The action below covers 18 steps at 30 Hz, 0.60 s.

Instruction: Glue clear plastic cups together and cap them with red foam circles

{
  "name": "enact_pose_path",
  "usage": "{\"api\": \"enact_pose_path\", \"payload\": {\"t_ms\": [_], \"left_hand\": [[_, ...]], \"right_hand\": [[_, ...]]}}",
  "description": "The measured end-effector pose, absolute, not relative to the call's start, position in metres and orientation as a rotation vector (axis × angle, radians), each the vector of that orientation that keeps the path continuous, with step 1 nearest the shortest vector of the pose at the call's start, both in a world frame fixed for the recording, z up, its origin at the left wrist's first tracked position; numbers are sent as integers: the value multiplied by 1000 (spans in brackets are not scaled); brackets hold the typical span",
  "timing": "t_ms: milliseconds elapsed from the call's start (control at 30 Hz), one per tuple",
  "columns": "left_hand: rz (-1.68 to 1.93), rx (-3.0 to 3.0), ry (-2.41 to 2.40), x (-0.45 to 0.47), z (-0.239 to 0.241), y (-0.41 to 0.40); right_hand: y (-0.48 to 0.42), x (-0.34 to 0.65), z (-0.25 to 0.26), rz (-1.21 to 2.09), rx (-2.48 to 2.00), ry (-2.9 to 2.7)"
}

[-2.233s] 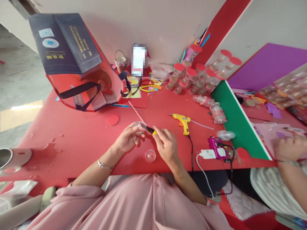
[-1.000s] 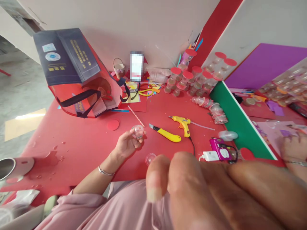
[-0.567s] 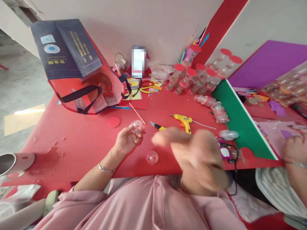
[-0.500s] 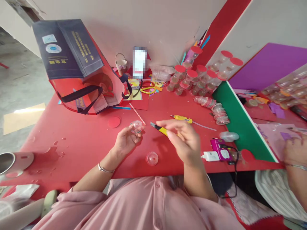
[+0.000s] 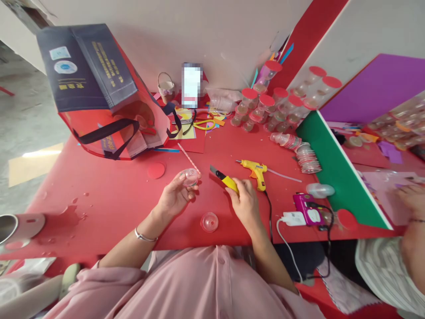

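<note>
My left hand (image 5: 175, 195) pinches a clear plastic dome lid (image 5: 190, 177) between thumb and fingers, held above the red table. My right hand (image 5: 245, 197) is closed around the yellow handle of a utility knife (image 5: 227, 180); its bare blade points up and left toward the lid, apart from it. A second clear dome lid (image 5: 209, 222) lies on the table between my forearms. Just beyond my left hand rests a pink-and-white striped stick (image 5: 188, 157). A red disc (image 5: 156, 170) lies to the left, and a yellow glue gun (image 5: 255, 170) lies beyond my right hand.
A large bag (image 5: 96, 88) stands at the back left. Scissors (image 5: 204, 123) and paper scraps lie by a propped phone (image 5: 191, 86). Red-capped clear containers (image 5: 265, 102) crowd the back right by a green divider (image 5: 345, 177). A magenta power strip (image 5: 310, 209) sits front right; another person's hand (image 5: 413, 197) shows beyond.
My right hand has lowered and moved left, its fingers now wrapped round the knife handle, uncovering the glue gun. My left hand stays nearly in place with the lid.
</note>
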<state>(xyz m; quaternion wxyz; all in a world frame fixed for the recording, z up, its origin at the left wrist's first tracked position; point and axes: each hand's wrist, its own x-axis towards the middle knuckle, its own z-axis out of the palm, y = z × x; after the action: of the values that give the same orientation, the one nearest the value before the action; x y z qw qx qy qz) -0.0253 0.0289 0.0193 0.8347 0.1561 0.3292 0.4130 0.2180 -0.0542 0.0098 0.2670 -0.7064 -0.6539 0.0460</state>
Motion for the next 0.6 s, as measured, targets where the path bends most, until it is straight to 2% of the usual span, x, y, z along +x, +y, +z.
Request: {"api": "enact_pose_path", "payload": {"t_ms": [100, 200, 467, 600], "left_hand": [[881, 357, 689, -24, 20, 28], [889, 391, 664, -23, 22, 28], [872, 451, 588, -29, 18, 26], [860, 433, 571, -28, 19, 25]], "right_hand": [[-58, 207, 28, 288, -1674, -1843], [-58, 195, 39, 288, -1564, -1947], [-54, 203, 32, 45, -1643, -1863], [-57, 211, 42, 142, -1604, -1747]]}}
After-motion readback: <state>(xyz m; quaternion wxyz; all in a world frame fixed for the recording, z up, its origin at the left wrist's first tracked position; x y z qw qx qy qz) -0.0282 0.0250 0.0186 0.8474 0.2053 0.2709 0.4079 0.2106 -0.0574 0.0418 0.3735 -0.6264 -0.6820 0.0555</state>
